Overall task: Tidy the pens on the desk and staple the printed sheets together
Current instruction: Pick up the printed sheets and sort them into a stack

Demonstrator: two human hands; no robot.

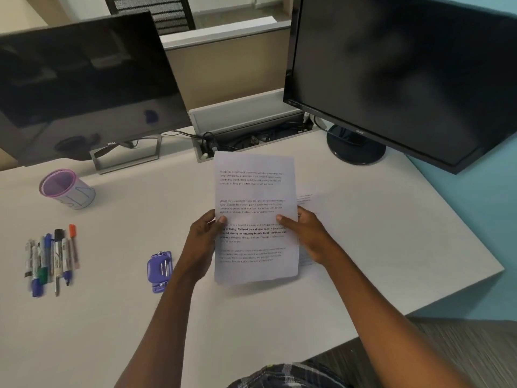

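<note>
Two dark monitors, Dell (84, 88) at L & Acer (405, 74) at R, w/ cable well (246, 117) btwn them.
Both screens are switched off. The Dell is carried on an open rectangular stand (128, 164), the Acer on a round black base (355, 151). The grey well's lid is raised; black cables & plugs are seen inside, and one cable is led out toward the Dell. A beige partition (223, 71) is seen behind. A teal wall (481, 233) is seen at R, w/ striped carpet (461, 345) below it.
</note>
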